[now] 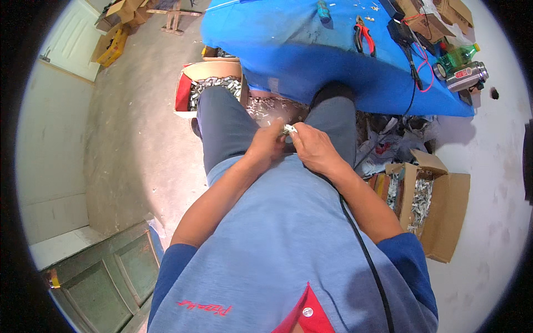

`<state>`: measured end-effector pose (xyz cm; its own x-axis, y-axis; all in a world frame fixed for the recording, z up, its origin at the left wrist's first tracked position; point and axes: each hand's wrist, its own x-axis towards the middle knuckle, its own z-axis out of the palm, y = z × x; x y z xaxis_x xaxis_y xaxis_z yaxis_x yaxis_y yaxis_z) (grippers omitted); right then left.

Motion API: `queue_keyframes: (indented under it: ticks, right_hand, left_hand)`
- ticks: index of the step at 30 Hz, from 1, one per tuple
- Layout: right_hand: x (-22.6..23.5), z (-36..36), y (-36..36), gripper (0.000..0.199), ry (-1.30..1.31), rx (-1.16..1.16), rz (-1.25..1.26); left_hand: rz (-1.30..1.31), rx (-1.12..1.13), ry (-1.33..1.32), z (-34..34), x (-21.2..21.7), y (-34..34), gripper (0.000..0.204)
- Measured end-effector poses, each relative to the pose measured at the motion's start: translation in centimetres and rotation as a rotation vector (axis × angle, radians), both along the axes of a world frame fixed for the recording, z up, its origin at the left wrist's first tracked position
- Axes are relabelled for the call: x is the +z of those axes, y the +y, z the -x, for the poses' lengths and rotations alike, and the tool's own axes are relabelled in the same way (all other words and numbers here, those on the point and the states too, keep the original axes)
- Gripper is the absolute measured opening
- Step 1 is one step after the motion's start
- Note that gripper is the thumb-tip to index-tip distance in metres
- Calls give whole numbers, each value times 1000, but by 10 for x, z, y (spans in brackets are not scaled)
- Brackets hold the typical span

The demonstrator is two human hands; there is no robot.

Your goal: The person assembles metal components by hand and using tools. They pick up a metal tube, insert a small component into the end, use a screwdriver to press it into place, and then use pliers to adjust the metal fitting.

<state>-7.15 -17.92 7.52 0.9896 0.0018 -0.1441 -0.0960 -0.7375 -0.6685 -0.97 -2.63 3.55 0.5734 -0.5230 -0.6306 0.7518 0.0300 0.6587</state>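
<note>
**Small metal part held over the lap**

Left hand [265, 147] and right hand [312, 149] pinch one small metal part [288, 130] between fingertips, centre frame. Supply cartons sit within reach: open box [214, 72] at eleven o'clock, cardboard box [444, 216] at four. Pliers [363, 36] lie beyond.

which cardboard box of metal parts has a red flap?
The open cardboard box by the person's left knee, full of small silvery metal parts. The box at right is plain brown.

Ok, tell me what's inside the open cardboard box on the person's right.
The open cardboard box holds a heap of small silvery metal parts, packed between its flaps. How deep the heap goes, and what lies beneath it, cannot be seen: the flaps and the top layer cover it.
</note>
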Motion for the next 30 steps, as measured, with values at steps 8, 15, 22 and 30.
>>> queue_keyframes:
  ticks: [8,15,22,30]
  right_hand:
    - [-6,-8,-1,21,-247,-51,65]
    - [-8,-33,27,26,-234,-333,64]
    - [-4,-31,27,21,-265,-416,-188]
    - [0,-19,-48,20,-349,137,-80]
  left_hand:
    - [-82,89,-211,-4,16,-13,45]
    - [-340,244,-530,-28,2,-33,46]
    - [-213,254,-605,-26,8,-37,48]
    - [221,-48,144,12,40,-1,46]
